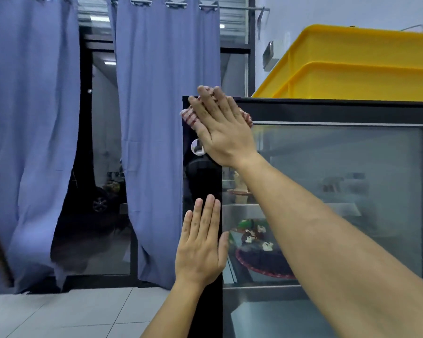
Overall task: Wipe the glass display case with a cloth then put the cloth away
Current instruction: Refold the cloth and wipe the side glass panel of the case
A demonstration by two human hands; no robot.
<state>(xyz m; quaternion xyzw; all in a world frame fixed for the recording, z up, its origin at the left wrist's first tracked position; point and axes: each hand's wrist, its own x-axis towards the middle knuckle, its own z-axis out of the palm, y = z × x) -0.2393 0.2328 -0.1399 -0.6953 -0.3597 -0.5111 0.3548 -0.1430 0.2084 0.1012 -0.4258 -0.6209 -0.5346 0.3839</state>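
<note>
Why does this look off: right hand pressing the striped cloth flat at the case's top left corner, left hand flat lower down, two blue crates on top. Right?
One thing is wrong: the crates on top are yellow, not blue; the curtains are blue. The head view shows the rest as stated: the right hand presses the striped cloth flat at the top left corner of the display case, and the left hand lies flat lower down.

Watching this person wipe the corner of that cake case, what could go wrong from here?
The right hand presses the striped cloth with flat fingers at the display case top corner, so the cloth could slip off the edge. The left hand, laid bare on the dark panel, may leave fresh prints. Hard rubbing might jolt the yellow crates stacked on top.
</note>
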